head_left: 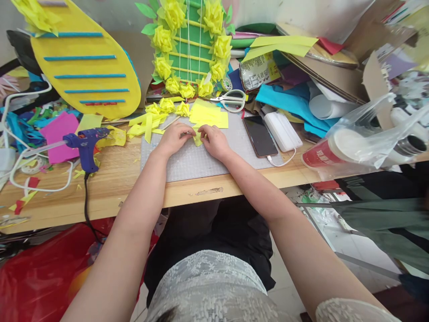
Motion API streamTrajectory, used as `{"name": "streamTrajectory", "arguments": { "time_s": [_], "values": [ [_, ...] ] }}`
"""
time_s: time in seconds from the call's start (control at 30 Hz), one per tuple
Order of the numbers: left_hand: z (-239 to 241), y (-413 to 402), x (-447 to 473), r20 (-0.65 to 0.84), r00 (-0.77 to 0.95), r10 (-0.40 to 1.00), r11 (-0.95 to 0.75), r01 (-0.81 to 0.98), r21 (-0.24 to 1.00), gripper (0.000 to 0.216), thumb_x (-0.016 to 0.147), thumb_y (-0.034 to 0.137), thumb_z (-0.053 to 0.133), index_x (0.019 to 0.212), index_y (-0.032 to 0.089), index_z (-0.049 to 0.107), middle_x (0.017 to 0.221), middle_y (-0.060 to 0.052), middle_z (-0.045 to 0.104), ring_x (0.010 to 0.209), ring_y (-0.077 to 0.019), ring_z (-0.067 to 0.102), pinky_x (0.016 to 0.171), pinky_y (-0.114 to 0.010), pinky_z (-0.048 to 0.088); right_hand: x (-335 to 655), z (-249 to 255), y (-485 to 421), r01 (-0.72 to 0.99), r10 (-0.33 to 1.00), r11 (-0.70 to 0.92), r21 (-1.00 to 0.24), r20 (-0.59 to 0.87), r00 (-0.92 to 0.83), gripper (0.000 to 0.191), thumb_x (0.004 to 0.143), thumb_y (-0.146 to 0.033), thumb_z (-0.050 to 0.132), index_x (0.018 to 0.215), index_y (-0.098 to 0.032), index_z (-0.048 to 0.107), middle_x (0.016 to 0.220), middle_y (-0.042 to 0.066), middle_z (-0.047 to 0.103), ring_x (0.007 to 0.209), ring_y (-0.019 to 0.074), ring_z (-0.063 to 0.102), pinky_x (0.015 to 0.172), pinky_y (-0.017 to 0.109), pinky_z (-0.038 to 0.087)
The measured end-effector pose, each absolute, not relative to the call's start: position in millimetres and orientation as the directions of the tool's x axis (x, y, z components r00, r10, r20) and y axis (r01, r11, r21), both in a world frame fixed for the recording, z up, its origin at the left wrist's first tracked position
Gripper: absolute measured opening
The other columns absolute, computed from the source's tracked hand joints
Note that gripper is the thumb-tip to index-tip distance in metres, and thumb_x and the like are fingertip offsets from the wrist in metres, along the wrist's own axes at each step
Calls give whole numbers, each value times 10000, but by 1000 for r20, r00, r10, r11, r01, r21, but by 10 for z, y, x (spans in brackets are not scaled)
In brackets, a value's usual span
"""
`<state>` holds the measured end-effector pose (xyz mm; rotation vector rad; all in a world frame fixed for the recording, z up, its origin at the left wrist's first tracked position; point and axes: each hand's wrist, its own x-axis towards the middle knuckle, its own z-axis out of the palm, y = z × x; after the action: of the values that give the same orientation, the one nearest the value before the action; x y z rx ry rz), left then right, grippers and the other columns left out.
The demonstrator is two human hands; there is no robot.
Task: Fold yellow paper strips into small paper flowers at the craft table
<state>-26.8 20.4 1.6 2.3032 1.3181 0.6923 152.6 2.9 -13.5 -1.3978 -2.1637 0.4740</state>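
Observation:
A small piece of yellow crepe paper (pixel 197 139) is pinched between my two hands over the grey cutting mat (pixel 181 163). My left hand (pixel 174 138) grips its left edge with thumb and forefinger. On the other edge my right hand (pixel 214 141) is closed, its fingertips close to the left ones. Just behind the hands lies a stack of yellow paper sheets (pixel 210 117). Yellow paper strips (pixel 148 127) and several finished yellow paper roses (pixel 166 105) lie to the left of it. Scissors (pixel 231 100) with white handles rest at the mat's back edge.
A blue hot glue gun (pixel 86 145) stands at left, its cord hanging off the table. At right are a phone (pixel 259 136), a white power bank (pixel 283 131) and a bagged red cup (pixel 318 154). A green board with yellow roses (pixel 192 44) and a yellow cutout (pixel 90 67) stand behind.

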Motion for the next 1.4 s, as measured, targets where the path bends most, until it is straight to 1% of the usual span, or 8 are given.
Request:
{"name": "streamTrajectory", "arguments": {
  "time_s": [0.13,0.37,0.6,0.73,0.9,1.0,1.17,1.4],
  "values": [
    [18,197,-267,209,444,871,-478,672,566,204,812,227,535,878,209,727,965,-49,731,968,-208,613,944,-373,434,1525,-139,27,732,912,410,-545,237,-334,275,804,-115,433,1032,-184,572,948,74,679,947,232,543,841,358,424],
    [-11,167,-244,142,360,922,-371,713,595,279,795,242,556,1024,204,711,926,-48,682,817,-172,604,835,-327,473,1527,-149,24,739,915,403,-541,225,-334,296,823,-120,411,1073,-185,557,942,66,680,943,227,543,811,347,421],
    [33,147,-326,157,398,904,-409,695,591,442,701,40,446,1037,197,686,1045,-40,686,1030,-201,539,914,-322,446,1531,-133,15,732,915,404,-548,226,-336,299,819,-113,419,1074,-183,559,954,68,679,955,231,541,816,343,418],
    [57,141,-325,134,374,918,-378,720,582,324,726,138,568,1027,188,678,1042,-56,677,1085,-229,516,941,-340,435,1531,-131,21,732,921,389,-559,218,-322,302,818,-109,422,1078,-184,555,964,70,680,954,230,550,802,342,421],
    [34,162,-271,163,311,936,-345,736,582,210,765,190,571,928,199,702,944,-49,687,913,-203,587,872,-343,455,1536,-140,34,729,928,372,-574,225,-297,282,843,-139,422,1093,-190,541,973,62,686,943,225,566,793,339,420],
    [23,172,-269,190,335,923,-380,714,588,160,771,228,585,873,207,707,933,-39,702,881,-193,596,862,-340,455,1538,-140,40,731,930,367,-576,224,-291,275,846,-140,422,1090,-187,539,970,65,692,961,228,568,809,343,420],
    [-2,184,-276,200,429,881,-462,685,564,139,775,289,602,814,203,705,894,-37,693,900,-198,588,871,-354,452,1547,-140,52,717,922,387,-580,239,-304,279,824,-133,447,1080,-184,545,972,65,694,991,237,563,852,363,426],
    [-72,196,-254,224,404,887,-460,721,519,148,764,303,626,782,171,691,968,-65,634,1016,-230,551,957,-392,418,1552,-168,53,700,896,443,-560,278,-345,312,793,-100,458,1082,-181,543,963,73,676,1023,246,527,878,383,433]
  ]
}}
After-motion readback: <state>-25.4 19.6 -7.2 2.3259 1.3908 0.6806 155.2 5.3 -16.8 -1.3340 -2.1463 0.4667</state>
